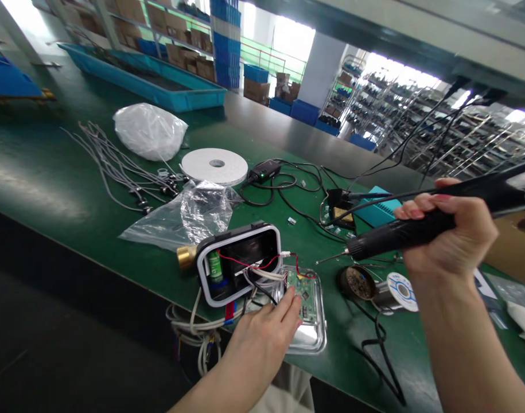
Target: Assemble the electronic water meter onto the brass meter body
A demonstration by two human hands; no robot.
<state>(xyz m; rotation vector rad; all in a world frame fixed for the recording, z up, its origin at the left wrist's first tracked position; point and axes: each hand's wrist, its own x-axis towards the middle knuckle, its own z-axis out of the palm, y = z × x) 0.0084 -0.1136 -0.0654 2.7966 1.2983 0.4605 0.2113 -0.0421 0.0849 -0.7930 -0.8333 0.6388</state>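
My right hand (458,229) is wrapped round a black electric screwdriver (382,238), raised over the bench, its thin bit (331,258) pointing left. With fingers stretched out, my left hand (264,330) lies on a green circuit board (307,304), which sits in a clear tray-like cover (321,341). To the left, a black housing (201,274) with a pale rim lies on its side, its opening facing me. A green battery (214,265) shows inside, and a brass threaded fitting (185,257) sticks out at its left end. Red, white and black wires run between housing and board.
Right of the cover are a round tin (356,282) and a solder spool (402,291). Behind lie a plastic bag (193,215), a white tape roll (228,166), grey cables (111,160) and a black adapter (264,171). Cables (193,327) hang over the front edge.
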